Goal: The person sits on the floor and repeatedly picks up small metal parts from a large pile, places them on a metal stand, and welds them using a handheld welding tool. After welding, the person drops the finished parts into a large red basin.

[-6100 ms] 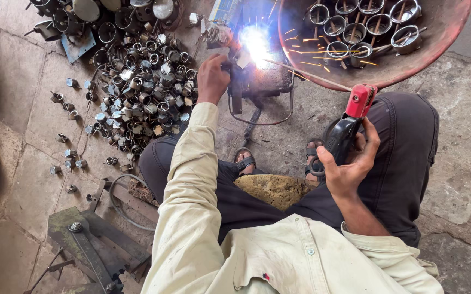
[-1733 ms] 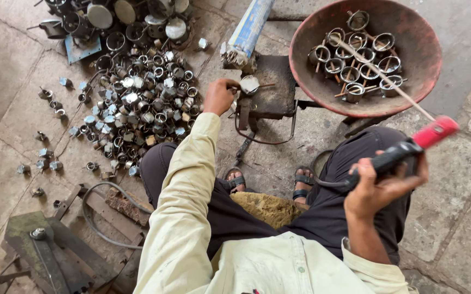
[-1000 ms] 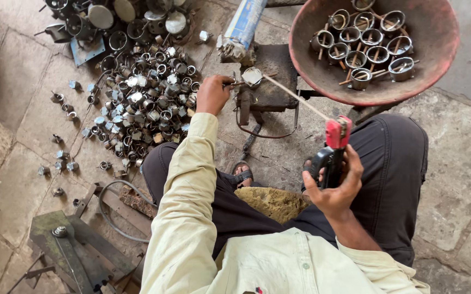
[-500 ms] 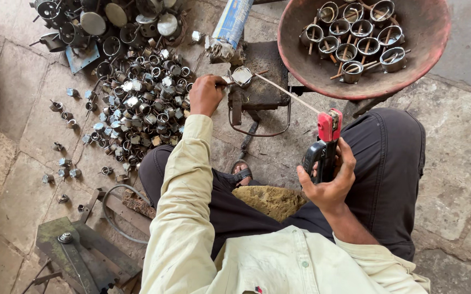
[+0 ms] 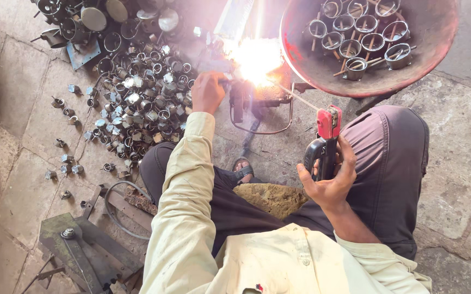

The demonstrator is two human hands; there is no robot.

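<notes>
My right hand (image 5: pixel 331 182) grips a black welding electrode holder with a red head (image 5: pixel 325 141); its thin rod (image 5: pixel 295 98) runs up-left into a bright white arc (image 5: pixel 254 57). My left hand (image 5: pixel 207 91) holds a small metal piece against the dark welding stand (image 5: pixel 246 100) right beside the arc. What exactly sits under the glare is hidden. I am seated on the stone floor, in a cream shirt and dark trousers.
A big rusty red pan (image 5: pixel 437 54) at the upper right holds several welded metal rings with rods. A heap of small shiny metal rings and caps (image 5: pixel 137 103) lies at the left. A green metal jig (image 5: pixel 77 245) lies at the lower left, a sandalled foot (image 5: pixel 242 167) below the stand.
The arc has struck again: half a second ago the rod only neared the stand, now it flares white. My right hand has lowered the holder a little; the left hand stays at the stand.
</notes>
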